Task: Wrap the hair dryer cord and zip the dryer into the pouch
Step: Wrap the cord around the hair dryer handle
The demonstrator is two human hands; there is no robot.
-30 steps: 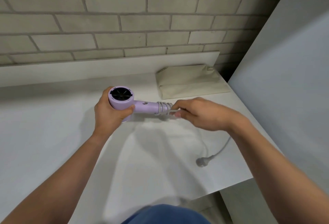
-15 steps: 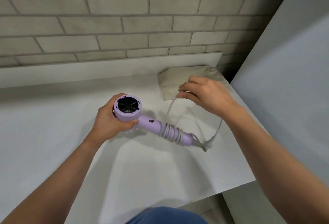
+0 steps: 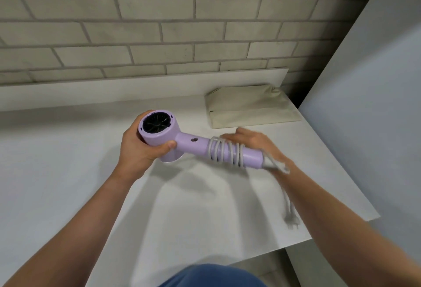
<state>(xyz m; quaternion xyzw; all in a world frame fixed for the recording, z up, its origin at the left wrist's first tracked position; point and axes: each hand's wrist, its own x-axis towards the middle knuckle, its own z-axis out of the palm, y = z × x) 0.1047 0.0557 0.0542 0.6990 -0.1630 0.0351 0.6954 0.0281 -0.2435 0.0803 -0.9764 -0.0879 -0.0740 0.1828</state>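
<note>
Several turns of cord [image 3: 225, 153] circle the hair dryer [image 3: 182, 143] handle, left hand [image 3: 139, 150] clasping its head, right hand [image 3: 252, 142] behind with fingers loosely extended; plug [image 3: 291, 218] dangling, pouch [image 3: 250, 106] beyond untouched.

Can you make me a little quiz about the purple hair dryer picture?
1. True or false: the left hand holds the hair dryer by its head.
2. Where is the cord coiled? A) the handle B) the pouch C) the wrist
3. Fill in: the plug hangs ____ the right hand.

Key: 1 true; 2 A; 3 below.
</note>
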